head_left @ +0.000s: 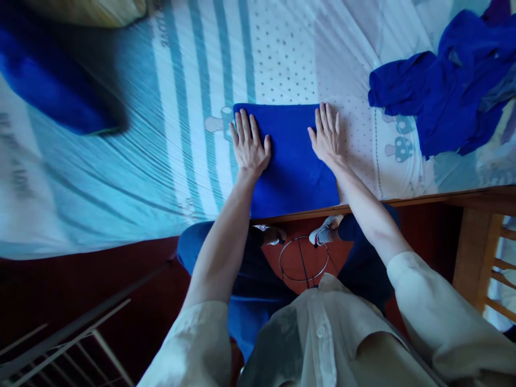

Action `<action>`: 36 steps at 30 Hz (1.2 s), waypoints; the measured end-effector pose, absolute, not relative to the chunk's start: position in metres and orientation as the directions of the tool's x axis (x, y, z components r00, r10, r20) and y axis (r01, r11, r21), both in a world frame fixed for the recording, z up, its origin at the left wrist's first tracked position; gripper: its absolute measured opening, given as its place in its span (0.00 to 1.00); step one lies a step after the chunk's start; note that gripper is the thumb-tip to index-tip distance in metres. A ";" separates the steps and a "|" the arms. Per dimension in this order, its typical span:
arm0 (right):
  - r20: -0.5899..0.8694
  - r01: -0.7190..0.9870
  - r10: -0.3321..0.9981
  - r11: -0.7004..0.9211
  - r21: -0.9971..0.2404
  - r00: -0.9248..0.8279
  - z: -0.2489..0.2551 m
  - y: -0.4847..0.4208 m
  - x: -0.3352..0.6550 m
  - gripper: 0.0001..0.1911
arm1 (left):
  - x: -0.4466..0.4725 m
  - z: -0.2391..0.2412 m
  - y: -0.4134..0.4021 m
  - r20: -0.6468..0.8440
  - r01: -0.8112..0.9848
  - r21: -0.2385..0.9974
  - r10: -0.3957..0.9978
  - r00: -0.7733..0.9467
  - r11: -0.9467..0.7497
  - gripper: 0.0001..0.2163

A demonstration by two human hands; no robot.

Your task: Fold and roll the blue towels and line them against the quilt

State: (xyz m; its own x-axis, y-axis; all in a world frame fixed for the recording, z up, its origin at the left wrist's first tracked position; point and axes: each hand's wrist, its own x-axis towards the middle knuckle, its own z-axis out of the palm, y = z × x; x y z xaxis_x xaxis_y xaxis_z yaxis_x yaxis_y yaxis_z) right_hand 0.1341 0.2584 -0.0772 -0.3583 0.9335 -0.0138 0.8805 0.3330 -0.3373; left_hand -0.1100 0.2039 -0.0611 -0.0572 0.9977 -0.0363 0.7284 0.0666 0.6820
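A blue folded cloth (292,166), roughly rectangular, lies flat on the bed at its near edge. My left hand (250,142) rests palm down on its left side, fingers stretched toward the far edge. On the right side my right hand (325,134) lies flat too, fingers spread, partly over the cloth's edge and partly on the bedsheet. Neither hand grips anything. The cloth's layers cannot be told apart from above.
The bed carries a patterned sheet (282,59). Crumpled blue clothes (447,91) lie at right, a blue bundle (52,80) at left, a yellowish item (97,11) behind it. A metal rack (80,344) stands lower left; a wooden bed frame (475,252) is at right.
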 end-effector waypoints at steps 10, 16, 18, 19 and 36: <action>-0.076 0.889 0.939 0.288 -0.355 -0.335 -0.067 0.212 0.143 0.37 | -0.094 -0.063 0.130 -0.029 0.755 0.656 0.999 0.032 -0.005 0.35; -0.101 0.894 0.929 0.307 -0.326 -0.356 -0.056 0.166 0.111 0.36 | -0.065 -0.060 0.096 -0.042 0.763 0.646 0.997 0.069 -0.026 0.34; -0.115 0.885 0.918 0.323 -0.334 -0.379 -0.058 0.142 0.116 0.36 | -0.062 -0.060 0.076 -0.051 0.780 0.626 0.998 0.039 0.002 0.33; -0.123 0.890 0.922 0.309 -0.334 -0.366 -0.060 0.134 0.123 0.37 | -0.064 -0.061 0.067 -0.053 0.789 0.613 0.998 0.012 0.023 0.33; -0.246 0.919 0.953 0.072 -0.389 -0.179 -0.049 0.027 0.218 0.32 | -0.102 -0.040 -0.001 -0.357 0.779 0.548 0.928 -0.111 0.304 0.31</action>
